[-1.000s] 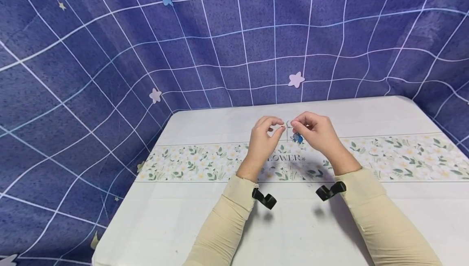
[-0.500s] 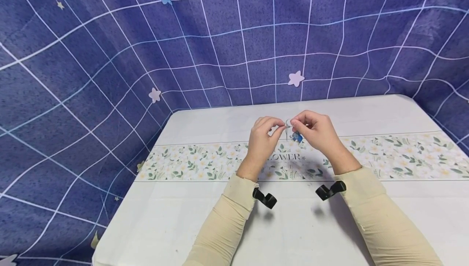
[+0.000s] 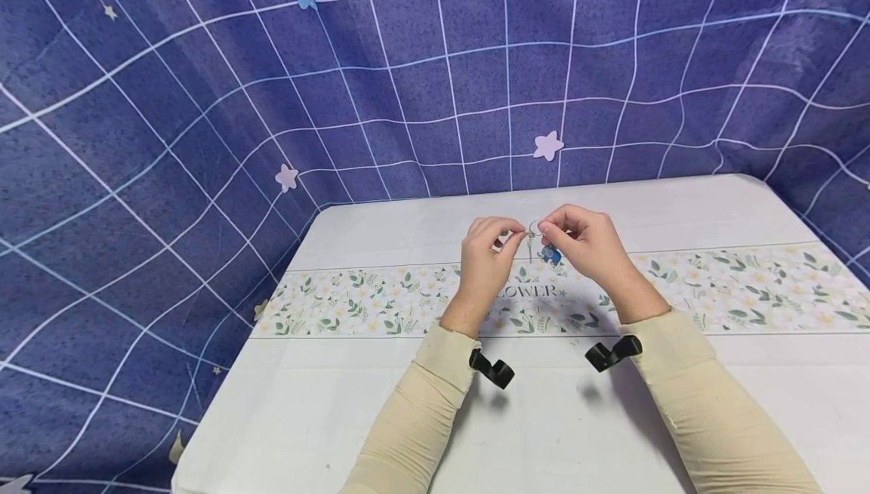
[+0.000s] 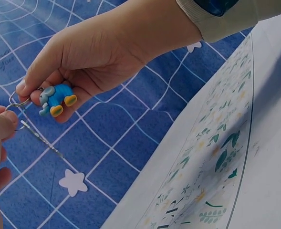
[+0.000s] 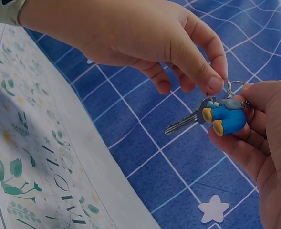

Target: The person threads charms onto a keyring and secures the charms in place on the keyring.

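Observation:
Above the table, the left hand (image 3: 484, 260) pinches a thin metal ring between thumb and forefinger. Opposite it, the right hand (image 3: 590, 246) holds a linked metal ring (image 5: 229, 88) between its thumb and fingers. A blue elephant charm (image 5: 232, 120) with yellow feet hangs at the right hand's fingers, also visible in the left wrist view as the charm (image 4: 60, 99). From the rings a key (image 5: 183, 123) dangles between the hands; in the head view the key (image 3: 530, 249) points down. Fingertips hide part of the rings, so how they join cannot be told.
Beneath the hands lies a white tablecloth (image 3: 544, 418) with a floral band and lettering. Behind and to the left hangs a blue curtain (image 3: 408, 86) with a grid and stars. Black wrist straps (image 3: 491, 368) stick out from both sleeves.
The left fingertips have shifted slightly, first toward the right hand and then a little back to the left. The key has swung slightly; the right hand has hardly moved.

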`<state>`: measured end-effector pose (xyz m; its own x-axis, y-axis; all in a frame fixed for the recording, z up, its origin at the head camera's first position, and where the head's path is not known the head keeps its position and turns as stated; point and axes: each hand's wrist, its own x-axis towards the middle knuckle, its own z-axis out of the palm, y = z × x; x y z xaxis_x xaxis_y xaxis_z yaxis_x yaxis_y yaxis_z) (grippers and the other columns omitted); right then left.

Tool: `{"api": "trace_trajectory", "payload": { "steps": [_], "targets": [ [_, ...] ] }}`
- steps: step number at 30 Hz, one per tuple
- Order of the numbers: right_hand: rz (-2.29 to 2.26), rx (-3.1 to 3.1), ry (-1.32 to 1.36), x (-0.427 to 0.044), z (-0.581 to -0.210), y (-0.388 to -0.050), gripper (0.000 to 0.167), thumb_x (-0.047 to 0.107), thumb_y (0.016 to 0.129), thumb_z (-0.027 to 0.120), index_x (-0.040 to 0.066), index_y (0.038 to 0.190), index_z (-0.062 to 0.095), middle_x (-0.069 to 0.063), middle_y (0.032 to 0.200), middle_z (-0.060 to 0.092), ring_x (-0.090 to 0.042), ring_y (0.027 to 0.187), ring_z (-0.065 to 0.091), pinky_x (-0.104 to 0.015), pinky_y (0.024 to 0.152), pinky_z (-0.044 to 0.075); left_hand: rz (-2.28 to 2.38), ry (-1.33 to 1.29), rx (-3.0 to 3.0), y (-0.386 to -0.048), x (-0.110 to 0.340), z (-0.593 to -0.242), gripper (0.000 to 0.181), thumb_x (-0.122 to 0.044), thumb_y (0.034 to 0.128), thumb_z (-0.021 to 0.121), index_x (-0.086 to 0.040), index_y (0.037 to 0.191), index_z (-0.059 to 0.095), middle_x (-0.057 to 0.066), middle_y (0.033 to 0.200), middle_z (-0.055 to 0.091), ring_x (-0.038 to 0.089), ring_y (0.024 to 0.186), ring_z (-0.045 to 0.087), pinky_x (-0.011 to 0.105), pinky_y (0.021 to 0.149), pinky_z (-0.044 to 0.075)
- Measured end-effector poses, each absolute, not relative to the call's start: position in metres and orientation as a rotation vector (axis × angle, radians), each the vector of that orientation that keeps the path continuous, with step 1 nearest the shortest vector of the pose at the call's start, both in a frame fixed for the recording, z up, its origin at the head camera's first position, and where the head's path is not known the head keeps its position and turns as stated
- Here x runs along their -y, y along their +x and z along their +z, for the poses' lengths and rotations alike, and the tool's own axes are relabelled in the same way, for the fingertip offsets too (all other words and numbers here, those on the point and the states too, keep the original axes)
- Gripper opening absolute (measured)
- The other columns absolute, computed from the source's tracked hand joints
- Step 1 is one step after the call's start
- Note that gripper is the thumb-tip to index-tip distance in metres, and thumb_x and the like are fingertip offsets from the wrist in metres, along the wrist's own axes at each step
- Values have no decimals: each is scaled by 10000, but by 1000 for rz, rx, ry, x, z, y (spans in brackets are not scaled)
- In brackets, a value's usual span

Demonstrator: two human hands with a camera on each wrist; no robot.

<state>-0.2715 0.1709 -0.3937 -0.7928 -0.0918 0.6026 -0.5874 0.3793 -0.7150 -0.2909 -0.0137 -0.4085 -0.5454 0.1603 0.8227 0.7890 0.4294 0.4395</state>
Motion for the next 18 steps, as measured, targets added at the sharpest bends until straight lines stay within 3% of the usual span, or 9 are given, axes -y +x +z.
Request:
{"api": "trace_trajectory", "payload": {
  "steps": [6,12,18],
  "targets": [
    [1428,2183,571,-170,-393,-269,90,63,972,669,9,910,706,-93,744,708,-69,571,572,-187,505,449,-1237,-780,1944,-290,13,-408,43,-83,901,766,-74,881,728,42,891,736,268,841,630,279,684,541],
    [1451,2191,560,-171,-392,-268,95,69,976,667,6,914,704,-106,751,710,-75,580,579,-190,518,457,-1327,-711,1987,-288,12,-408,50,-106,903,767,-72,892,733,34,881,735,153,837,600,224,715,522],
    [1456,2194,552,-171,-393,-270,99,78,976,670,8,917,707,-99,742,708,-79,570,566,-197,509,450,-1256,-721,2049,-289,12,-409,53,-109,907,763,-73,924,728,36,927,730,170,868,608,257,727,542]
  ]
}}
